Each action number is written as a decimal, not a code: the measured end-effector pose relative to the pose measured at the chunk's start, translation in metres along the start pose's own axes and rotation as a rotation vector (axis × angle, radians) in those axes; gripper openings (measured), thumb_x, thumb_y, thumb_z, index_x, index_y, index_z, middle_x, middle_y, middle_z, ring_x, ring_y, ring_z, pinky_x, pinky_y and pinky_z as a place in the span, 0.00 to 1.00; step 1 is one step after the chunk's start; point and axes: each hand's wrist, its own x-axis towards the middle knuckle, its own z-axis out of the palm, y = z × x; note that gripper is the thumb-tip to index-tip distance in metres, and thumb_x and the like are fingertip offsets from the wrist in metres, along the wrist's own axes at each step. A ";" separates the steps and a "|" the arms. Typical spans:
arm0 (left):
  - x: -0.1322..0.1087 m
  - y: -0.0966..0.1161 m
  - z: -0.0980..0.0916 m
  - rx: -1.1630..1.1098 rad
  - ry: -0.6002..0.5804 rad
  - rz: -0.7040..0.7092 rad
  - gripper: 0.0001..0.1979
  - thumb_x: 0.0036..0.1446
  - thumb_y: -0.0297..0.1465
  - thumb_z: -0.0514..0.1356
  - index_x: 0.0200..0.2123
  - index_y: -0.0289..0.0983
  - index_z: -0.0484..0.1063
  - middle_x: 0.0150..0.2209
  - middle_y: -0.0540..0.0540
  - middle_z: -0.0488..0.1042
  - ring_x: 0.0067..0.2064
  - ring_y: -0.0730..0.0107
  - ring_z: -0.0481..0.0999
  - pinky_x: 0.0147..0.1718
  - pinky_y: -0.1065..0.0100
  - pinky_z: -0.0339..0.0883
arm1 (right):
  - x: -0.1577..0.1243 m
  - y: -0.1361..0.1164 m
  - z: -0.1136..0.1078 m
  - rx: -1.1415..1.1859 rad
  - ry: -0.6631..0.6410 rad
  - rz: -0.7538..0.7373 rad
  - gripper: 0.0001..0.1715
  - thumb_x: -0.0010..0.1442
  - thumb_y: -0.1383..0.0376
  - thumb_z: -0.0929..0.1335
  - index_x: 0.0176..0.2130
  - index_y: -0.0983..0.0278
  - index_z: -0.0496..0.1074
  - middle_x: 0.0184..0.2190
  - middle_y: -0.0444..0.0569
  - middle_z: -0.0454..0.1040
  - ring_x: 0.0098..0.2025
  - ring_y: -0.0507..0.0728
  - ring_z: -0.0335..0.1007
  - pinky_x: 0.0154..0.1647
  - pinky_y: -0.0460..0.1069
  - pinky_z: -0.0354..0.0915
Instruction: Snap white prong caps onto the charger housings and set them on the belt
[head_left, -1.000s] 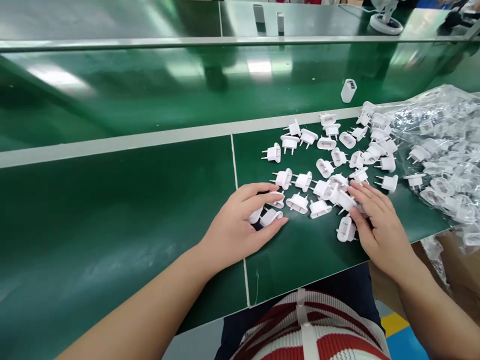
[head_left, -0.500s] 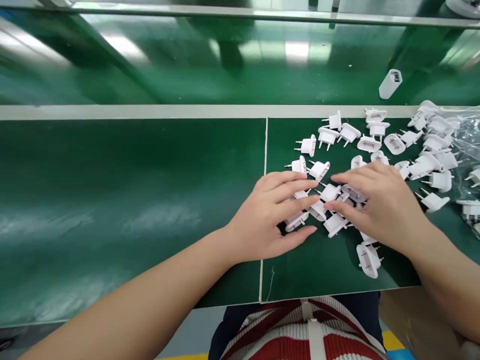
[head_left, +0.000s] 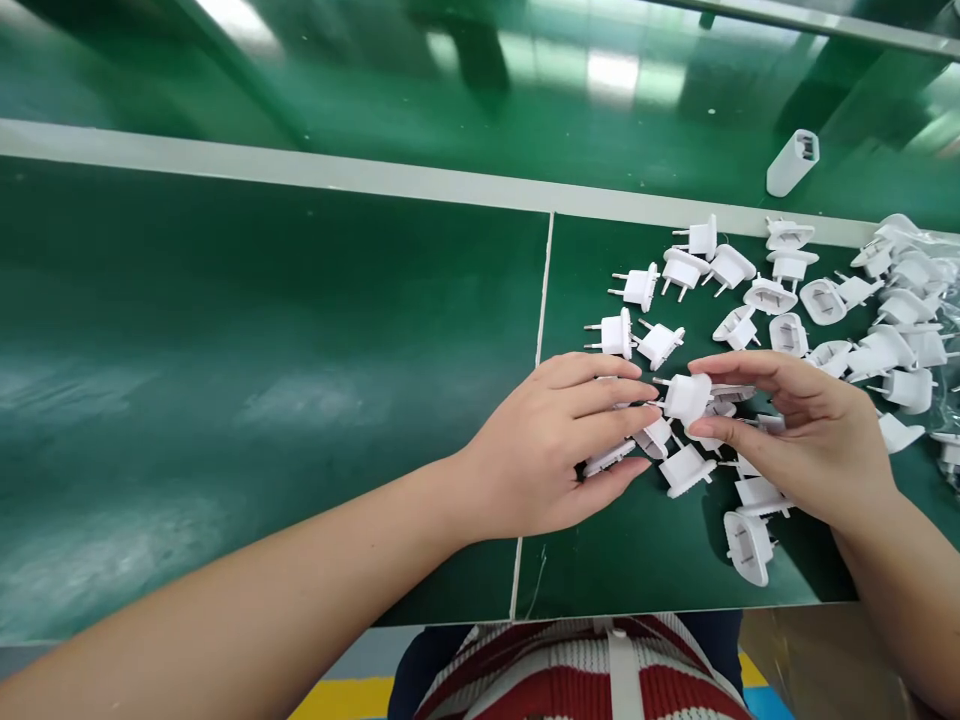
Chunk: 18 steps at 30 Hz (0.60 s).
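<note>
Between the thumb and fingertips of my right hand is a white plug adapter, its two pins pointing left. My left hand lies palm down, fingers apart, over a few more adapters that it partly hides; one adapter shows beneath its thumb and fingers. Loose adapters lie around both hands, such as one just below the held piece and another near the front edge. Some lie pins up or sideways, others show their slotted faces.
A white hollow block lies on the raised green surface at the back. More adapters are heaped at the right by a clear plastic bag. A pale strip crosses the green table, and a thin seam runs front to back.
My right hand has closed on an adapter and raised it slightly. My left hand stays spread over the adapters. The whole view has tilted and shifted a little.
</note>
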 end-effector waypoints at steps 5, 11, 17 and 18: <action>0.001 0.000 0.003 -0.030 0.055 -0.007 0.13 0.62 0.30 0.67 0.50 0.36 0.77 0.49 0.41 0.83 0.55 0.57 0.81 0.55 0.57 0.76 | 0.000 -0.002 -0.001 0.078 0.005 0.032 0.22 0.55 0.54 0.81 0.48 0.53 0.81 0.47 0.46 0.83 0.46 0.61 0.81 0.46 0.54 0.80; 0.002 0.004 -0.001 -0.033 0.074 -0.039 0.13 0.63 0.29 0.66 0.50 0.37 0.74 0.49 0.41 0.82 0.54 0.59 0.81 0.56 0.58 0.74 | -0.002 -0.001 0.003 0.028 -0.025 -0.044 0.24 0.58 0.56 0.79 0.53 0.53 0.79 0.48 0.46 0.83 0.48 0.61 0.81 0.47 0.54 0.79; -0.003 0.003 -0.001 0.042 -0.075 0.002 0.23 0.65 0.30 0.64 0.62 0.39 0.68 0.64 0.37 0.72 0.66 0.52 0.71 0.64 0.52 0.68 | 0.012 0.007 -0.017 -0.123 0.092 -0.186 0.20 0.67 0.57 0.73 0.57 0.53 0.76 0.53 0.47 0.82 0.56 0.63 0.78 0.62 0.60 0.73; -0.003 0.002 0.000 0.051 -0.082 0.010 0.21 0.65 0.29 0.64 0.60 0.38 0.69 0.64 0.37 0.73 0.66 0.52 0.71 0.64 0.52 0.68 | 0.018 0.014 -0.024 -0.207 0.198 -0.158 0.18 0.68 0.56 0.71 0.56 0.53 0.77 0.53 0.48 0.81 0.58 0.64 0.77 0.64 0.63 0.71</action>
